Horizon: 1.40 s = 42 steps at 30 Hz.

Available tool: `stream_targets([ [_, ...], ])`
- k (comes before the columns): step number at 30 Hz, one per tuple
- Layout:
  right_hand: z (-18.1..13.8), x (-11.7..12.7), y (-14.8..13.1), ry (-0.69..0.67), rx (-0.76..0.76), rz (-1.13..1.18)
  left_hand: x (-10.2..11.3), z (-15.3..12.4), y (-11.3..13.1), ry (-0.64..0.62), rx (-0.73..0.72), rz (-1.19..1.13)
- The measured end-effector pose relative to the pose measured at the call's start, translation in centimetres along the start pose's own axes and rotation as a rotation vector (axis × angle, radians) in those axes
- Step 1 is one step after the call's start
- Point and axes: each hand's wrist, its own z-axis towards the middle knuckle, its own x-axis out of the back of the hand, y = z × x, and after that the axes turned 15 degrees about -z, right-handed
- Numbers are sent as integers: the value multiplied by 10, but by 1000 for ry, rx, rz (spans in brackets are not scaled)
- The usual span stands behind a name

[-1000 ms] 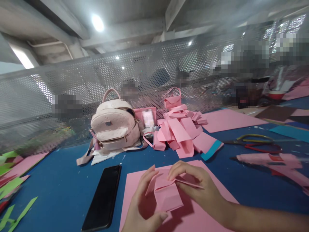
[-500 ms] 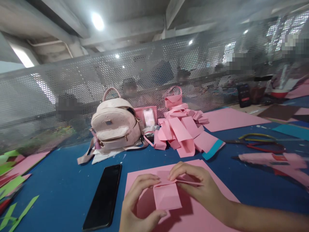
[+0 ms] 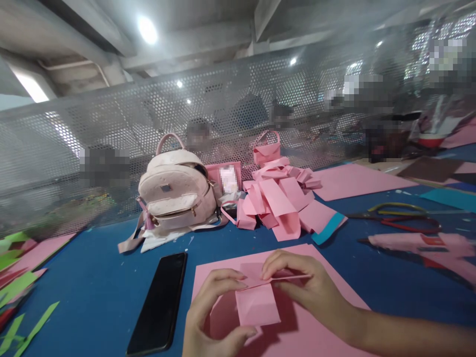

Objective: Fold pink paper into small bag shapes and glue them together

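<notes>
A small folded piece of pink paper (image 3: 258, 303) is held between my two hands, above a larger flat pink sheet (image 3: 211, 267). My left hand (image 3: 215, 310) grips its left side, fingers on the upper fold and thumb near the lower corner. My right hand (image 3: 297, 280) pinches the upper right part, where a thin flap sticks out between thumb and fingers. The square lower panel faces me and casts a shadow on the sheet. Left of the sheet lies a black phone (image 3: 158, 303).
A pale pink backpack (image 3: 176, 193) stands by the perforated metal screen (image 3: 223, 99). Beside it is a heap of folded pink paper pieces (image 3: 277, 203). On the right lie scissors (image 3: 401, 216) and a pink glue gun (image 3: 412, 243). Green paper strips (image 3: 37, 322) lie at left.
Both hands keep nearly the same hold on the folded paper. The fingertips of my right hand have shifted very slightly along the fold. Nothing else has visibly moved on the table.
</notes>
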Motion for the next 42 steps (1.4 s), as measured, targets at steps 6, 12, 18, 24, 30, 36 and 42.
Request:
stream_targets([
  [6, -2, 0, 1, -14, -20, -10, 0, -1, -2, -16, -11, 27],
  [12, -2, 0, 2, -16, -21, -3, 1, -2, -4, -12, -20, 3],
  [18, -3, 0, 2, -21, -18, -3, -3, -2, -2, -1, -25, -22],
  [24, -3, 0, 3, -30, -20, 0, -3, -2, -1, -2, -25, -22],
  [30, -3, 0, 3, -36, -19, 2, -4, -3, -1, 3, -19, -24],
  [36, -5, 0, 3, -41, -12, -7, 5, -2, -4, -98, -51, 29],
  [42, -4, 0, 2, -60, 4, -19, 16, -1, -11, -232, -119, 100],
])
